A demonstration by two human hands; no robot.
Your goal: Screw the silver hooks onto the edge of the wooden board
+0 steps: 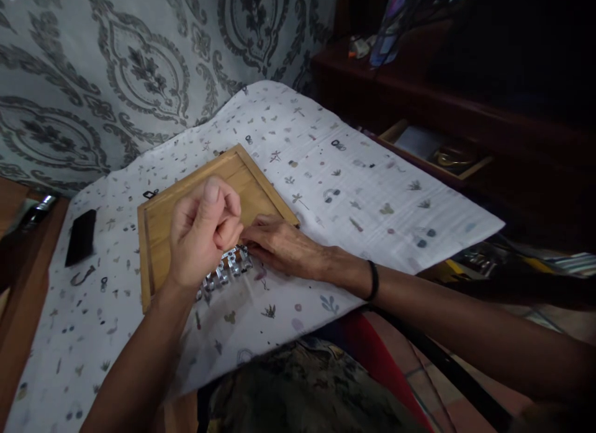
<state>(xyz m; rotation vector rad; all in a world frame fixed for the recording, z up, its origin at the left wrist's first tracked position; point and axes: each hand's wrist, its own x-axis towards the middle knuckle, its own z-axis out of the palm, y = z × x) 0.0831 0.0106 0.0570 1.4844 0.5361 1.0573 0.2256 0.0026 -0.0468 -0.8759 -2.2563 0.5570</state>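
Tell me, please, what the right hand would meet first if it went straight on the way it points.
The right hand would probably meet the left hand first, though depth is unclear; it might pass beneath, over the wooden board.

Board point(254, 194): wood, smooth, faint sheen. Clips point(222, 274): metal, glossy. Tablecloth point(372, 197): cloth, matt, lightly creased. Slab point(81, 237): matt-looking, material unclear. Drawer edge point(475, 167): bare-looking wood, matt. Wristband point(374, 280): matt.

Board point(254, 187): on cloth point(386, 191)
Clips point(222, 274): board's near edge, by right hand point(286, 243)
Left hand point(200, 231): over board
Flat thing point(81, 237): left of board
Wall point(149, 60): behind cloth
Drawer point(475, 167): right of cloth
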